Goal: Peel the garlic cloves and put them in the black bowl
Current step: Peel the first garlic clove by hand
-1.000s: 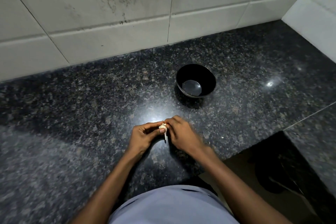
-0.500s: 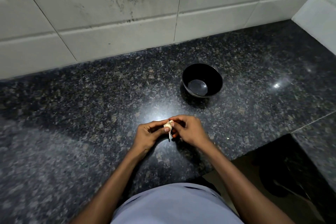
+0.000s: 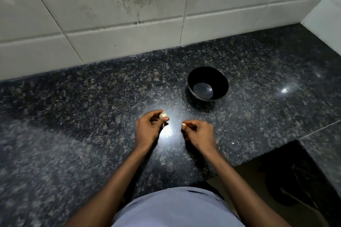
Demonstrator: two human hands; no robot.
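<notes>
Garlic clove (image 3: 163,115) sits pinched in the left hand (image 3: 147,131); the right hand (image 3: 199,133) pinches a pale piece (image 3: 183,125), likely skin. Peeling is underway; next comes dropping the clove into the empty black bowl (image 3: 208,83), far right.

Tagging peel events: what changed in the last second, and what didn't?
The hands separated: the left hand drew left, gripping the garlic clove; the right hand drew right, pinching a small pale piece, skin or clove I can't tell. Earlier both worked one clove together. The black bowl is unmoved on the granite counter, nothing visible inside.
</notes>
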